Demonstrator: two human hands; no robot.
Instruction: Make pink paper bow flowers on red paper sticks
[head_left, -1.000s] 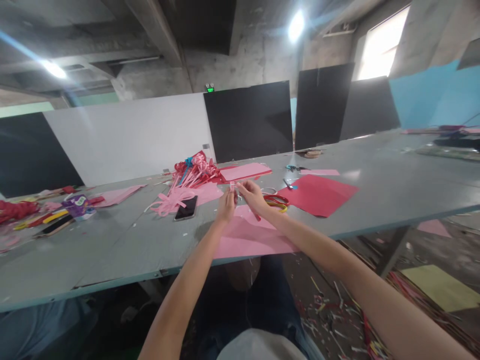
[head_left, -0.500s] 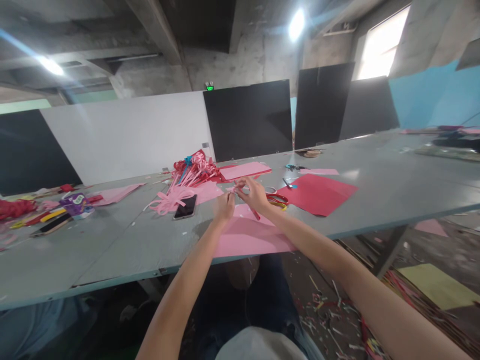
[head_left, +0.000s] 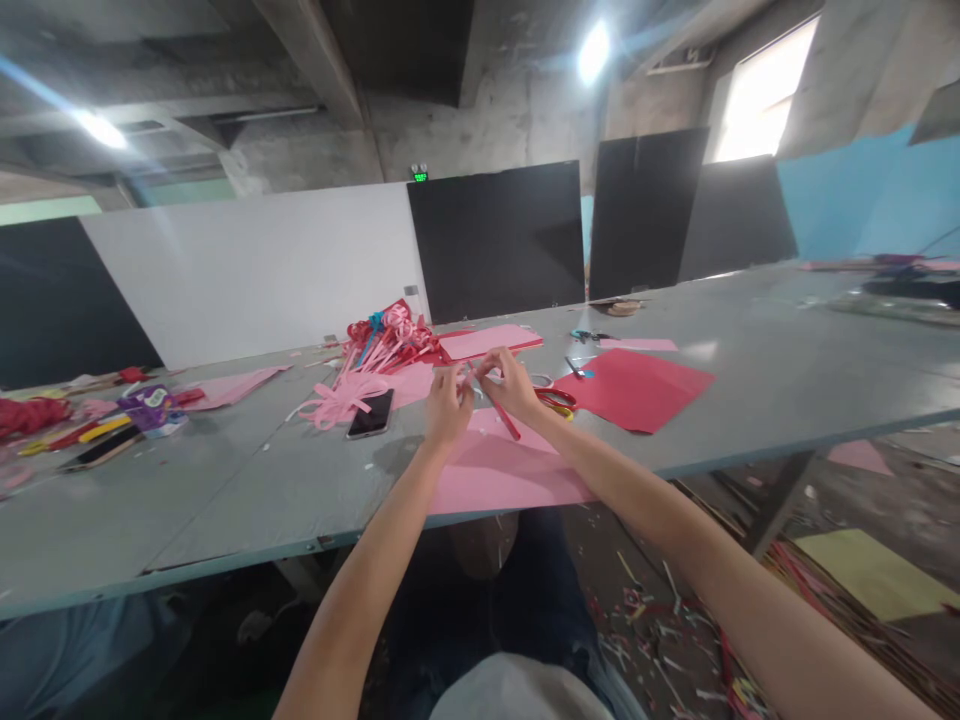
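My left hand (head_left: pixel 448 405) and my right hand (head_left: pixel 511 385) meet over a pink paper sheet (head_left: pixel 510 478) at the table's front edge. A thin red stick (head_left: pixel 507 417) slants down and right from my right hand, whose fingers are closed round its upper part. My left fingers are pinched together at the stick's top, where a bit of pink paper shows; the fingers hide most of it. Red-handled scissors (head_left: pixel 556 398) lie just right of my right hand. Left of my left hand are a phone (head_left: pixel 371 414) and looped pink paper strips (head_left: pixel 341 402).
Behind my hands lie a bundle of red and pink paper-strip flowers (head_left: pixel 390 335) and stacked pink sheets (head_left: pixel 491 342). Red paper (head_left: pixel 641 388) lies to the right, with pliers (head_left: pixel 589 335) behind it. A purple package (head_left: pixel 150 408) stands at the left of the grey table (head_left: pixel 262 500).
My left hand has turned and its fingers have risen a little toward the stick's top. My right hand has shifted slightly, and more of the red stick shows below it.
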